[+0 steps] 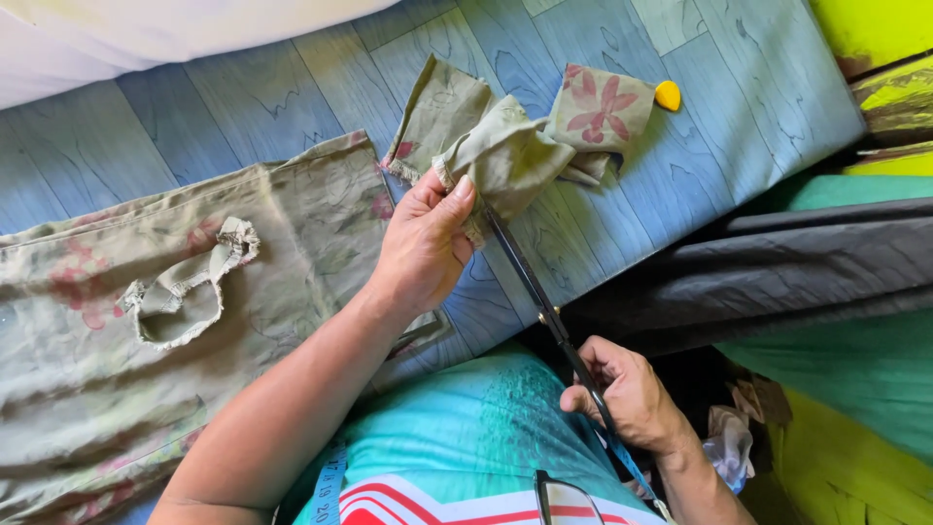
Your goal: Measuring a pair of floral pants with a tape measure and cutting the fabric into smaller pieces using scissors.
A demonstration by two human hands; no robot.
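Olive cloth point(146, 321) lies spread on blue wood-patterned floor point(739, 87).

No packages, labels, signs or screens in view.
The only marked item is a light blue measuring tape point(330, 486) with printed marks, a narrow strip hanging just beside the left forearm at the bottom edge; its figures are too small to matter here, and nothing else carries print or a display.
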